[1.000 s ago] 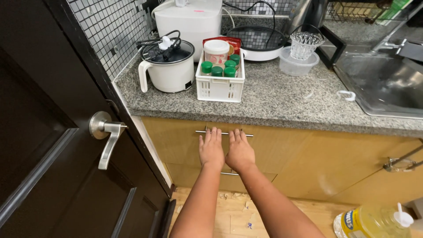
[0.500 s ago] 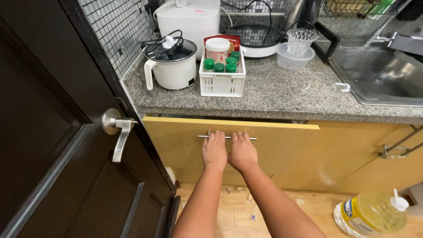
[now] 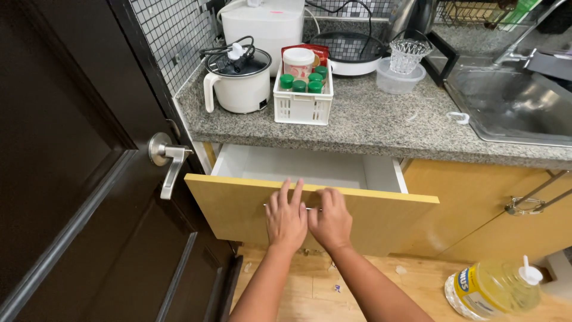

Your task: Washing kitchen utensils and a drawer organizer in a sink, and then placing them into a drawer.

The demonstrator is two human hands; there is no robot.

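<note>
A yellow-fronted drawer (image 3: 381, 220) under the granite counter (image 3: 381, 128) stands pulled out, showing a white inside (image 3: 310, 167). My left hand (image 3: 286, 217) lies on the drawer front with its fingers spread up to the top edge. My right hand (image 3: 331, 219) is beside it, fingers curled around the metal handle, which is mostly hidden behind both hands.
A dark door with a lever handle (image 3: 168, 161) stands close on the left. On the counter sit a white cooker pot (image 3: 237, 80), a white crate of green-capped jars (image 3: 302, 98) and a steel sink (image 3: 512, 104). A bottle of yellow oil (image 3: 494, 289) stands on the wooden floor.
The drawer has slid out from shut to well open. Both hands came back toward me with its front. The left fingers have spread.
</note>
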